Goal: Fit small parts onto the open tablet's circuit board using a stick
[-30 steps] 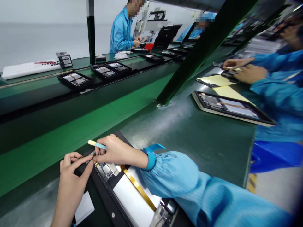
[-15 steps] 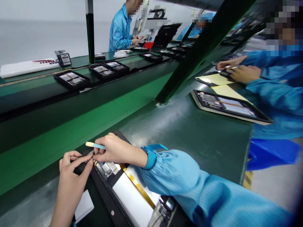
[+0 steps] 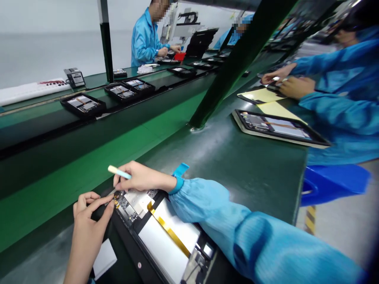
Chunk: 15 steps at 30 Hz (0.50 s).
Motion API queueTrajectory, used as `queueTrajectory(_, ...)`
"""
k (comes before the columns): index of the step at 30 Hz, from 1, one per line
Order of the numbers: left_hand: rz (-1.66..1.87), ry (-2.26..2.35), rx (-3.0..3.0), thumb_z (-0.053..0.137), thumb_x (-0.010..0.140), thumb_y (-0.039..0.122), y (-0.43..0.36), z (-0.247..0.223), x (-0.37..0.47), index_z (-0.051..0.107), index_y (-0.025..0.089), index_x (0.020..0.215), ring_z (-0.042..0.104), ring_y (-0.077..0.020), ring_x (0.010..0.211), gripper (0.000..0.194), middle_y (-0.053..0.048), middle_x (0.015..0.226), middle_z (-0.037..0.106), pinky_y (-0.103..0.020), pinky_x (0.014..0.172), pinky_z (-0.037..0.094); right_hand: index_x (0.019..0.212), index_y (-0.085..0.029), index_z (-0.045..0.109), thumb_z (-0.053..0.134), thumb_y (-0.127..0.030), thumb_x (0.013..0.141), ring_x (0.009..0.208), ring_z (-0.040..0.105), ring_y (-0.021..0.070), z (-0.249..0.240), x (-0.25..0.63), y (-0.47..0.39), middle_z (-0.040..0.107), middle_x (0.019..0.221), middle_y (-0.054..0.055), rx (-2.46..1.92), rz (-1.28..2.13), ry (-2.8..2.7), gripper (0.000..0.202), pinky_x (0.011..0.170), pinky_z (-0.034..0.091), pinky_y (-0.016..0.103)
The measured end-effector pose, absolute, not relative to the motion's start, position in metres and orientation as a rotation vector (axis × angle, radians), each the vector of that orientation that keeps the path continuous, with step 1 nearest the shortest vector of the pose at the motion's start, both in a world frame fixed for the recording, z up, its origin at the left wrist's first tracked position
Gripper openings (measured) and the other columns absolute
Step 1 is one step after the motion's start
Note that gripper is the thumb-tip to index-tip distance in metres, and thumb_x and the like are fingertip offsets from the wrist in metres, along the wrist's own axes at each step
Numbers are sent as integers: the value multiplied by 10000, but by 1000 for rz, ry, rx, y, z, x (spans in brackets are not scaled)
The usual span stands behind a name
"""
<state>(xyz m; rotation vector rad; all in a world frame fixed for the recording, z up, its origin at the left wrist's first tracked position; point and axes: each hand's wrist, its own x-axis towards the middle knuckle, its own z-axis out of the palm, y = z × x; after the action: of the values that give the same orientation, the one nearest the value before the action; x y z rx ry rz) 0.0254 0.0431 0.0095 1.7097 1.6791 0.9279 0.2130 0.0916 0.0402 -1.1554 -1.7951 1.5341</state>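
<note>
An opened tablet [image 3: 166,240] with a circuit board, white battery cells and a gold ribbon cable lies in a black tray at the bottom centre. My right hand [image 3: 137,176] is closed round a pen-like tool [image 3: 119,172] with a cream end and a light blue shaft, over the board's far left corner. Its lower end is hidden by the fingers. At that same corner my left hand [image 3: 91,217] pinches thumb and forefinger together; whatever lies between these fingertips is too small to name. A blue strap sits round my right wrist.
A white card [image 3: 104,258] lies left of the tray. Beyond, a raised green shelf carries several open devices [image 3: 83,104]. A slanted green post [image 3: 226,65] stands ahead. Another open tablet [image 3: 281,127] lies at the right, near a co-worker's hands. A blue bin [image 3: 334,184] is below the bench edge.
My right hand has shifted slightly up and left with the tool, and its forearm uncovers more of the board and battery. My left hand stays at the corner. The view has shifted slightly.
</note>
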Motion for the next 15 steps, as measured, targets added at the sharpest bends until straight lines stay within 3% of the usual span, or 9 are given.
queueTrajectory(3, 819, 1664, 1616, 567, 528, 815, 45, 15, 25, 758, 341, 757, 478, -259, 927, 561, -50, 898, 552, -456, 909, 380, 765, -107, 593, 543, -48, 872, 289, 288, 35, 35, 217, 97, 517, 512, -72, -1110, 1788, -1465, 133, 273, 189, 150)
queueTrajectory(8, 886, 1796, 1568, 540, 430, 881, 45, 18, 32, 748, 306, 652, 473, -268, 893, 651, -58, 845, 559, -466, 896, 374, 735, -82, 605, 506, -68, 923, 263, 269, 22, 39, 216, 98, 532, 493, -48, -1076, 1913, -1307, 213, 247, 163, 124)
queueTrajectory(15, 956, 1827, 1650, 566, 536, 809, 40, 12, 35, 731, 291, 662, 505, -250, 894, 558, -42, 866, 535, -430, 857, 387, 694, -71, 606, 446, -186, 1023, 263, 229, 20, 45, 216, 100, 519, 470, -22, -1021, 2008, -1145, 384, 249, 140, 116)
